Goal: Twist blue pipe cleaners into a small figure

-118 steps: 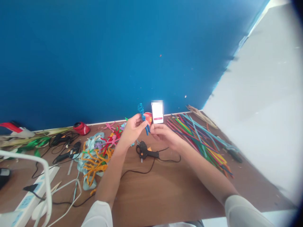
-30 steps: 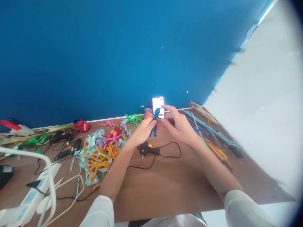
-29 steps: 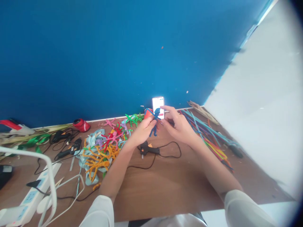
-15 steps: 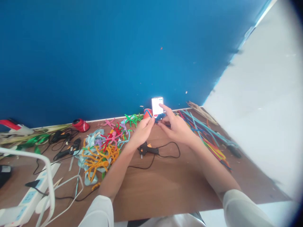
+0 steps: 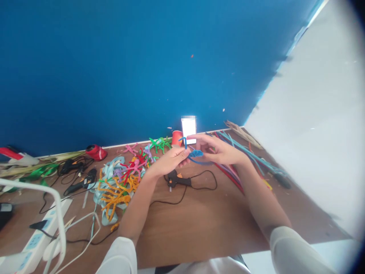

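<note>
My left hand (image 5: pixel 172 160) is closed, pinching a blue pipe cleaner (image 5: pixel 195 153) between thumb and fingers. The piece has a thick wound part, a bent end standing up above my left thumb, and a loose strand that runs below my right hand. My right hand (image 5: pixel 221 150) curls round the right side of the same piece, thumb against the wound part and index finger stretched toward the phone. Behind the hands, a phone (image 5: pixel 189 129) with a bright screen leans on the wall next to a red cup (image 5: pixel 176 137).
A black glue gun (image 5: pixel 179 179) with its cord lies below my hands. At left are orange pipe-cleaner shapes (image 5: pixel 116 196), pink and green ones, light blue ribbon, more glue guns and a white power strip (image 5: pixel 37 236). Loose pipe cleaners (image 5: pixel 251 152) lie at right, near the white wall.
My right hand has moved from in front of the phone screen down and right. The hands have tilted, and more of the blue pipe cleaner shows. The phone screen looks brighter.
</note>
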{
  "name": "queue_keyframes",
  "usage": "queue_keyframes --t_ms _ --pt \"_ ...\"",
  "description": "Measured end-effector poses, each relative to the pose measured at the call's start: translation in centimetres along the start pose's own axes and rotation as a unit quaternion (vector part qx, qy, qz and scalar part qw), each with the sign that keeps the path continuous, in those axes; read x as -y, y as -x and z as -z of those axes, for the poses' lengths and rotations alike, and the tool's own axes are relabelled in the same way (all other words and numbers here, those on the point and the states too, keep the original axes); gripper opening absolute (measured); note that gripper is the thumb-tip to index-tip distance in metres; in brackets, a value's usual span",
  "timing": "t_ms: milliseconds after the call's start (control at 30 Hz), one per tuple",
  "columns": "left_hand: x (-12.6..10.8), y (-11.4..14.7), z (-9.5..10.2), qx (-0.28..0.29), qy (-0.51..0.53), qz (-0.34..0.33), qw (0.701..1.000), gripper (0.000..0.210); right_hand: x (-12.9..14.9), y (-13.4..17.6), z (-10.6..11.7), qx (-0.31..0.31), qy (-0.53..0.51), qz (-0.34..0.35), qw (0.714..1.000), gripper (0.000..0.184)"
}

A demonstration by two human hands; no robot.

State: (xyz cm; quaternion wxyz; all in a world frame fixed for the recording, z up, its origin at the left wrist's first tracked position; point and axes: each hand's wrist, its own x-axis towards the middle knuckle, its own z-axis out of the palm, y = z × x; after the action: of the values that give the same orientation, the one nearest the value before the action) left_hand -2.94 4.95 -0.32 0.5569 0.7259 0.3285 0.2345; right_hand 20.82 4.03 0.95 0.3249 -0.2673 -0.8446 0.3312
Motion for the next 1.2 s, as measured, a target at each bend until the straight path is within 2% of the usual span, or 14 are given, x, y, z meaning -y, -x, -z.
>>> queue_keyframes --t_ms 33,167,267,400,500,567,667,767,867,933,1000,1133,1200 --pt "0.1 0.0 0.0 0.007 -0.012 -0.002 1.000 0.055 -0.1 -0.1 -0.1 -0.014 0.009 0.003 1.000 0.053" --pt "0.3 -0.1 0.2 0.046 -0.060 -0.011 0.997 0.054 -0.1 -1.2 -1.4 -0.135 0.072 0.038 0.988 0.033" --pt "0.1 -0.1 0.1 0.047 -0.060 -0.020 0.997 0.054 -0.1 -1.8 -2.6 -0.173 0.058 0.065 0.981 0.020" --pt "-0.6 0.1 -0.1 0.024 -0.015 -0.034 0.999 0.052 -0.3 -1.6 -3.7 -0.228 0.043 0.020 0.973 0.021" --pt "-1.0 0.4 -0.1 0.010 0.033 -0.038 0.999 0.050 -0.6 -1.1 -3.8 -0.266 0.100 0.016 0.959 0.025" --pt "-1.2 0.6 0.1 0.000 0.059 -0.042 0.997 0.049 -0.8 -0.8 -3.5 -0.262 0.181 0.044 0.947 0.024" --pt "-1.3 0.9 0.6 -0.001 0.068 -0.035 0.997 0.048 -0.7 -0.5 -2.3 -0.218 0.264 0.087 0.936 0.023" --pt "-1.1 0.9 0.9 0.057 0.053 -0.020 0.997 0.049 -0.1 -0.2 -0.8 -0.153 0.285 0.111 0.940 0.029" --pt "-0.8 0.8 0.6 0.127 0.066 -0.006 0.990 0.049 0.7 0.3 0.6 -0.098 0.263 0.126 0.952 0.032" --pt "-0.6 0.6 0.3 0.140 0.077 0.003 0.987 0.048 1.1 0.7 1.3 -0.075 0.248 0.117 0.959 0.029" --pt "-0.7 0.6 -0.1 0.126 0.087 0.002 0.988 0.048 1.4 1.0 1.7 -0.059 0.244 0.098 0.963 0.026" --pt "-1.2 0.8 -0.2 0.007 0.097 -0.018 0.995 0.046 1.5 1.0 1.5 -0.079 0.246 0.043 0.965 0.020" --pt "-1.3 0.9 0.0 -0.025 0.104 -0.019 0.994 0.045 1.3 0.8 1.2 -0.101 0.248 0.021 0.963 0.019"
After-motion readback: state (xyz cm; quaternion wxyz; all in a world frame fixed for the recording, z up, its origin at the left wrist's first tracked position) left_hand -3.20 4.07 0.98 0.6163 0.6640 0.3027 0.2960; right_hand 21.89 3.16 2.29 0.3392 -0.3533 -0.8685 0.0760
